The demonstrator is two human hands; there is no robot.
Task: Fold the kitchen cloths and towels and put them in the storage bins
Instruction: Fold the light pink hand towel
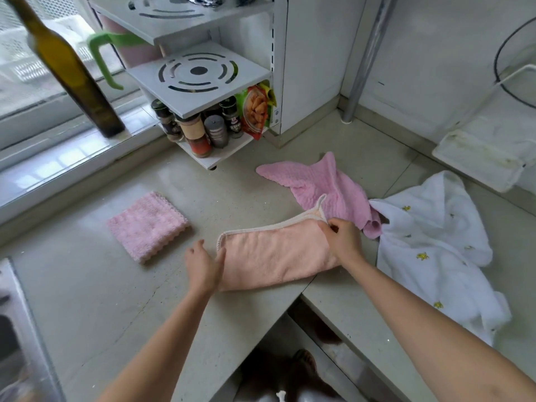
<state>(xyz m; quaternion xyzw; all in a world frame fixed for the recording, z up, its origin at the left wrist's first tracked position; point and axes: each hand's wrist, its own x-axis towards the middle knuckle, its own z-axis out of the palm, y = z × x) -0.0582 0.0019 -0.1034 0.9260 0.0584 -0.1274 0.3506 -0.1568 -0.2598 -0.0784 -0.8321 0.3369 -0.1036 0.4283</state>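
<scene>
Four cloths lie on the table (87, 285) in front of you. The peach towel (275, 256) is folded into a long strip near the table's inner corner edge, and both your hands are on it. Your left hand (203, 268) rests at its left end with the fingers fairly straight, the thumb lying against the towel's short edge; that grip is spread, not pinching anything. Your right hand (343, 237) is at the towel's upper right corner, fingers curled, its grip pinching the cream-trimmed edge where a corner flap stands up.

To the left, well apart from the peach towel, a fluffy pink cloth (148, 226) sits already folded into a neat square. Behind your right hand a ribbed pink cloth (322, 187) lies crumpled and unfolded, touching a white cloth with small yellow prints (435, 245) that spreads loosely over the right part of the table. A white shelf rack (200, 79) with spice jars (200, 134) stands at the back, beside a dark green bottle (72, 71).
</scene>
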